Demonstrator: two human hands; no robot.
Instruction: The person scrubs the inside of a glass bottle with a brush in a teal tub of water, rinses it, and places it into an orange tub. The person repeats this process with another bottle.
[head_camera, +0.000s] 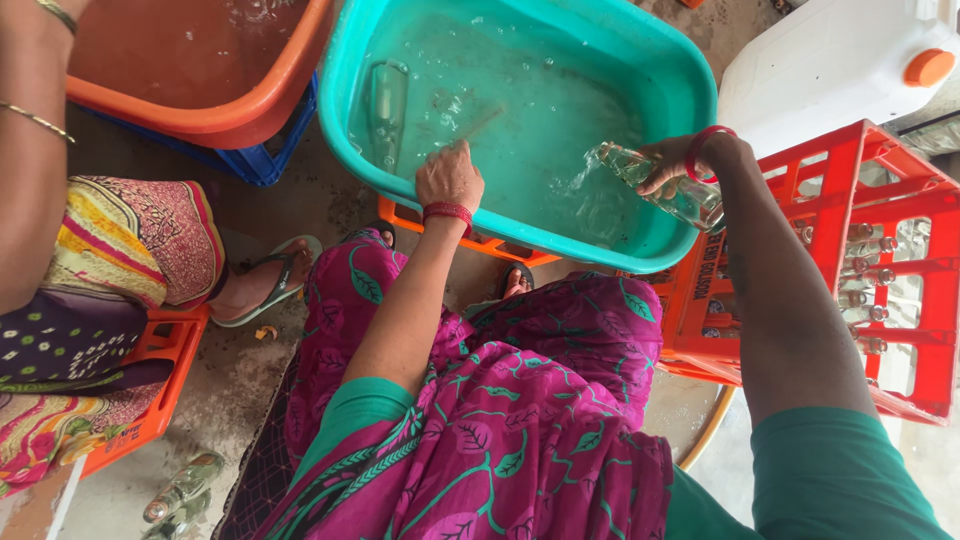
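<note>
Rinsing glass bottles at a teal plastic tub (690, 100) filled with soapy-looking water, set on an orange crate (440, 228) on the concrete floor (250, 360). Holding a clear glass bottle (668, 187) in the right hand (672, 162), fingers wrapped closed around its body, tilting it neck-down over the tub's near right corner and pouring water out in a visible splash. Gripping a thin stick-like tool (480, 125), possibly a bottle brush, in the left hand (449, 177), fingers curled shut about it at the tub's near rim, its far end reaching under the water; hard telling what the tool is through the ripples. Lying submerged toward the tub's left side, a second clear bottle (387, 110), apparently waiting its turn. Standing just right of the tub, a red bottle crate (850, 160) holding several bottles on their sides, though impossible judging whether washed or unwashed. Resting on the floor at lower left, another bottle (185, 487). Sitting alongside at left, another person in patterned cloth (120, 250), beside an orange tub (240, 120) of murky water. Judging from all this, working partway through: one bottle draining in hand, at least one soaking, more lying about.
</note>
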